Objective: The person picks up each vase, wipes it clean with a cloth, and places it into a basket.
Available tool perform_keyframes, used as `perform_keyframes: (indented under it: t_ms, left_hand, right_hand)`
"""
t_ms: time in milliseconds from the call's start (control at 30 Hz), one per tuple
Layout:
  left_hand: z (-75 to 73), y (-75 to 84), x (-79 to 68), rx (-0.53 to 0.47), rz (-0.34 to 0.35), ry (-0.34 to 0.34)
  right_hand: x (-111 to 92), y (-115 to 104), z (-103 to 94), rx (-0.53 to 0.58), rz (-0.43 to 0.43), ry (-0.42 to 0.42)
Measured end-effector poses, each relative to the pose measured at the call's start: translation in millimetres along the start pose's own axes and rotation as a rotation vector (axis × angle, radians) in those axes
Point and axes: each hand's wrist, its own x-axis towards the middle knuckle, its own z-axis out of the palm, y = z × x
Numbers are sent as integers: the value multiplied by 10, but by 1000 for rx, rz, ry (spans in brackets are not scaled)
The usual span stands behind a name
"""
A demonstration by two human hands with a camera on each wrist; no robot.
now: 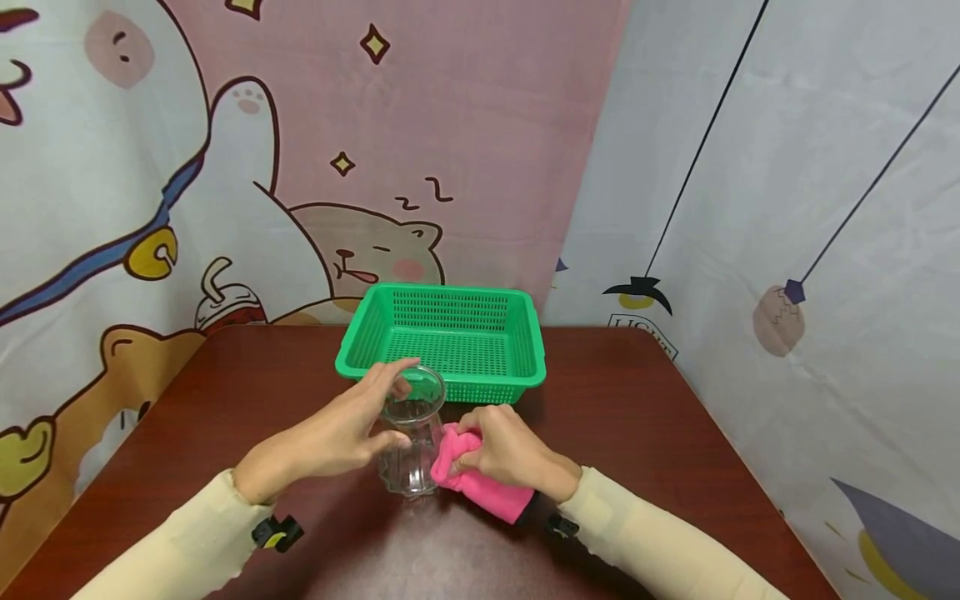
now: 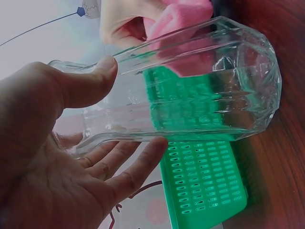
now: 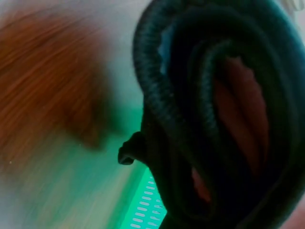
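One clear glass vase stands upright on the dark red-brown surface, between the two hands. It looks rigid, rather weighty and breakable — and probably slick, since its ribbed walls are smooth and glossy. The narrower neck under the flared rim seems the surest place to hold it, with the body steadied low down.

Just beside its wall lies the upper end of a pink cloth, loosely rolled, its far end dark; touching the glass or slightly apart, I cannot tell. The cloth should be light, soft and easily squashed, so a bunched fold offers the best purchase.

The left hand comes in from the side with its fingers spread and fairly straight about the neck, thumb on the near side, the others beyond; how firmly they press, if at all, cannot be told. The right hand has its fingers bent, pinching the cloth's upper folds. Both forearms, in cream sleeves, slant inward from the lower corners.

Behind the vase sits a green basket with perforated walls.
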Motion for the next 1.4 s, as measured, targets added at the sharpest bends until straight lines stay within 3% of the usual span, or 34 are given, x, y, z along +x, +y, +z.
perform_keyframes:
  t_ms: [467,700,1033,1400]
  left_hand:
    - [-7,2,8,-2,8,0]
    - [-24,5,11,-4,-9,-20]
    - [-15,-7,7,4,4,-25]
    - [-6,-14,14,0,9,-22]
  right_hand:
    - [29,-116,-90,152,12,162]
    - [88,-176,-152,244,-26,246]
    - [63,-163,-180,398,-12,268]
    - [43,-136,-274,451,-45,327]
